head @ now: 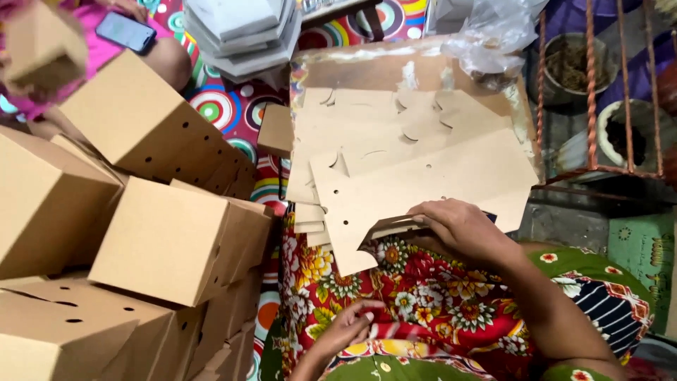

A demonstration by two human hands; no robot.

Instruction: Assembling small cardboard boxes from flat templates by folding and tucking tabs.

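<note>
Here right hand (462, 229) pinches folded edge of top flat cardboard blank (423, 187), lifting it off stack for grip; left hand (349, 326) loosely curled, empty, resting on floral lap cloth (423, 296), folded boxes (176, 240) piled aside

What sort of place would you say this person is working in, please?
Probably a home workshop for folding boxes: flat cardboard blanks under the right hand, finished boxes piled beside, a patterned floor mat.

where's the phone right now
In the head view the phone lies at the top left, on a pink-clad lap beside the folded cardboard boxes, far from both hands.
</note>
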